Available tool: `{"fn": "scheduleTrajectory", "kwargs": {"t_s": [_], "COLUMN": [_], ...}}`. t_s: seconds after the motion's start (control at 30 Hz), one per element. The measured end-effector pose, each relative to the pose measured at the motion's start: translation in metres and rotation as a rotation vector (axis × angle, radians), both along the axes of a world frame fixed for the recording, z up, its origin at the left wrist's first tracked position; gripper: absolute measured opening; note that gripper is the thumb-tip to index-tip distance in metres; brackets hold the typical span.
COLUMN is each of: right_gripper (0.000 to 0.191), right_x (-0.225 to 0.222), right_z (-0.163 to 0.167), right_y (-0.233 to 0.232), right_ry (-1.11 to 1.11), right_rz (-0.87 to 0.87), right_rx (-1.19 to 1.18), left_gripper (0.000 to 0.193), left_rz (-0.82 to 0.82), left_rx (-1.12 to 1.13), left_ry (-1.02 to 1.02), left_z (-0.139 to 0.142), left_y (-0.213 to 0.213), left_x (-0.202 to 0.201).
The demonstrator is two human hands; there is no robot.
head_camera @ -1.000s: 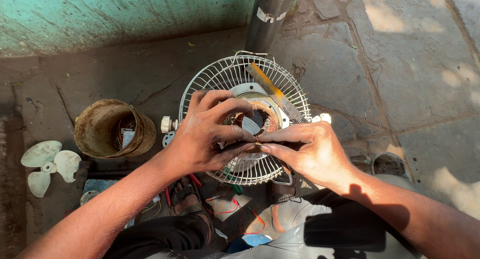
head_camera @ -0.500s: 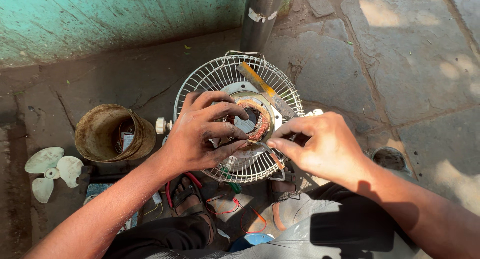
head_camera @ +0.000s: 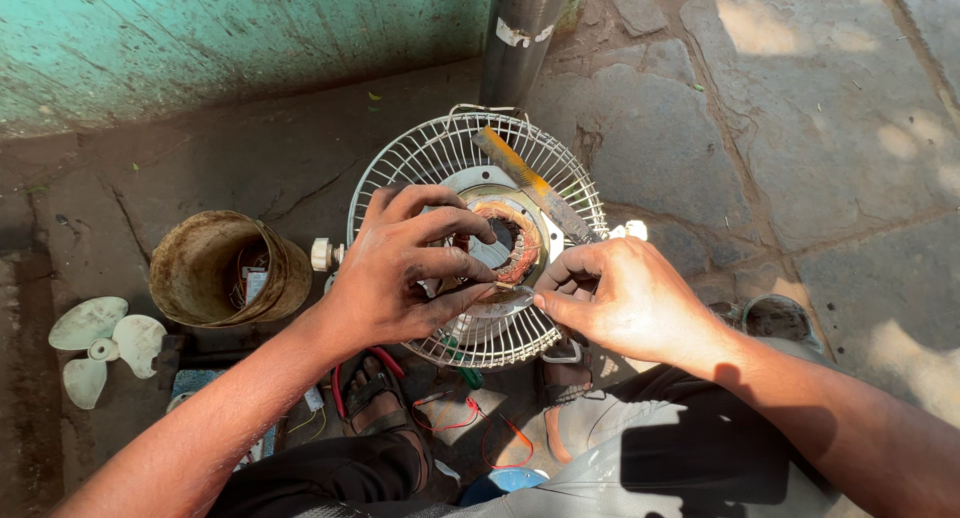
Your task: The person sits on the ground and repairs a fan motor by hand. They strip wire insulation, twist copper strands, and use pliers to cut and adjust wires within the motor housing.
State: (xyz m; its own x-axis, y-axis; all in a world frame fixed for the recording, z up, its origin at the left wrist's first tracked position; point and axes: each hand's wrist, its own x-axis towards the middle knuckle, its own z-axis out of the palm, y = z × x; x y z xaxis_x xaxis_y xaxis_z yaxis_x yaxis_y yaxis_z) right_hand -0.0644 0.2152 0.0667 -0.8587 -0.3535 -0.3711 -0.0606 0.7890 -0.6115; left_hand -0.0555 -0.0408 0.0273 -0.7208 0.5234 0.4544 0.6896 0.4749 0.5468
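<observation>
A white wire fan guard (head_camera: 420, 163) lies flat on the stone ground with a motor stator (head_camera: 505, 243) wound in copper wire at its centre. My left hand (head_camera: 405, 268) rests over the left side of the stator, fingers curled onto its rim. My right hand (head_camera: 625, 298) sits at the guard's lower right and pinches a small thin metal piece (head_camera: 518, 296) at the stator's lower edge, fingertips meeting those of the left. An orange-handled screwdriver (head_camera: 525, 183) lies across the guard behind the stator.
A rusty round tin (head_camera: 225, 268) holding small parts stands at left, white fan blades (head_camera: 95, 343) beside it. A dark metal post (head_camera: 520, 33) rises behind the guard against a teal wall (head_camera: 200, 28). Red wires (head_camera: 470, 418), sandalled feet and a small dish (head_camera: 775, 318) lie near my knees.
My right hand has drawn back to the right, off the stator, so the copper winding shows more. The left hand stays on the stator. The view has shifted slightly.
</observation>
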Motion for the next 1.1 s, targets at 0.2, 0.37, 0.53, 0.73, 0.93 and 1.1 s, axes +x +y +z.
{"fn": "scheduleTrajectory", "kwargs": {"t_s": [0.2, 0.37, 0.53, 0.73, 0.93, 1.1], "right_gripper": [0.025, 0.024, 0.024, 0.032, 0.028, 0.023], "right_x": [-0.001, -0.003, 0.004, 0.004, -0.001, -0.002], "right_z": [-0.003, -0.004, -0.001, -0.001, -0.006, -0.008], "right_y": [0.003, 0.003, 0.000, -0.004, -0.010, -0.009], "right_ry": [-0.002, -0.013, 0.212, 0.461, 0.329, 0.316], "right_rz": [-0.011, -0.035, 0.014, 0.212, 0.207, 0.164], "right_rx": [-0.042, -0.047, 0.046, -0.195, -0.195, -0.257], "left_gripper": [0.017, 0.017, 0.018, 0.017, 0.016, 0.019], "left_rz": [-0.002, -0.006, 0.001, -0.005, -0.031, -0.023], "left_rx": [0.009, 0.025, 0.026, 0.027, 0.013, 0.003], "left_ry": [0.001, 0.009, 0.033, 0.050, 0.072, 0.054], "left_z": [-0.001, -0.002, -0.004, -0.006, -0.006, -0.007], "left_y": [0.000, 0.000, 0.000, 0.001, 0.000, 0.002], "left_x": [0.000, 0.000, 0.000, -0.001, -0.002, -0.002]}}
